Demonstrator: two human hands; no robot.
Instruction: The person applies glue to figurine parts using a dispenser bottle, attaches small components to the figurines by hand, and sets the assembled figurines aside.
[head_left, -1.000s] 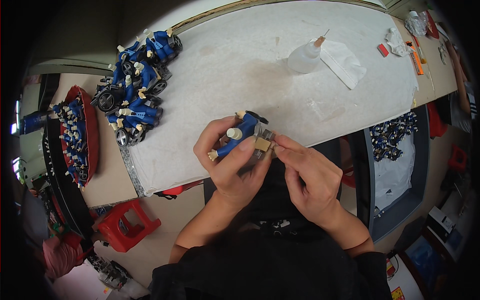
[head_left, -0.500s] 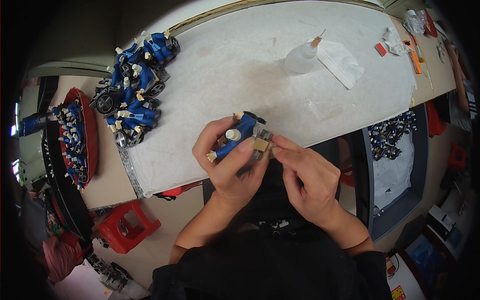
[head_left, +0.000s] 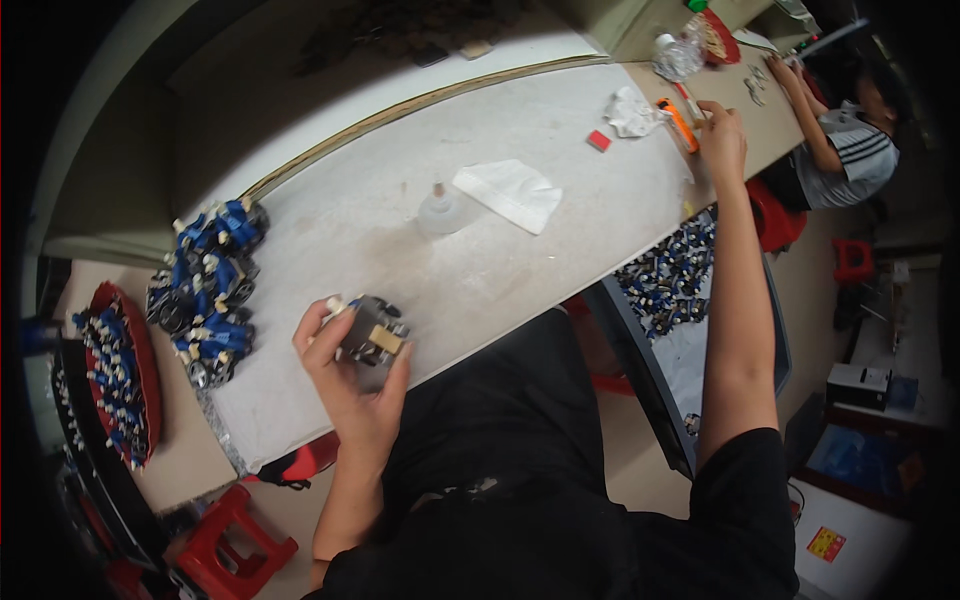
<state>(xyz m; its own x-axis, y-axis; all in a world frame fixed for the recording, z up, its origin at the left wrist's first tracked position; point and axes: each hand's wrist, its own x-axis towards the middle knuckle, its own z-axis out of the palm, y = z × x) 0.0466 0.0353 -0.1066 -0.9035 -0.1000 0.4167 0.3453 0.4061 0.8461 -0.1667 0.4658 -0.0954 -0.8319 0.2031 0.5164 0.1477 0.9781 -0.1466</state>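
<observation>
My left hand [head_left: 352,385] holds a toy wheelchair figure [head_left: 372,330] over the near left of the table. Its grey underside with a tan block faces up, and the blue figure is mostly hidden by the hand. My right hand [head_left: 724,145] is stretched to the far right, fingers closed at the yellowish end of a thin red tool [head_left: 686,96]. That tool's kind is too small to make out. Just left of this hand lies an orange utility knife [head_left: 677,125]. A clear squeeze bottle with a needle tip [head_left: 440,212] stands mid-table beside a folded white cloth [head_left: 510,193].
Similar blue toys are piled at the left [head_left: 212,285], in a red bag [head_left: 125,375] and in a grey bin [head_left: 665,275] below the right edge. A red block [head_left: 599,141] and crumpled tissue [head_left: 632,112] lie far right. A co-worker [head_left: 850,150] sits beyond.
My right hand has left the toy and reached far right to the thin red tool. My left hand keeps the toy, now tilted underside up. The view has swung to the right.
</observation>
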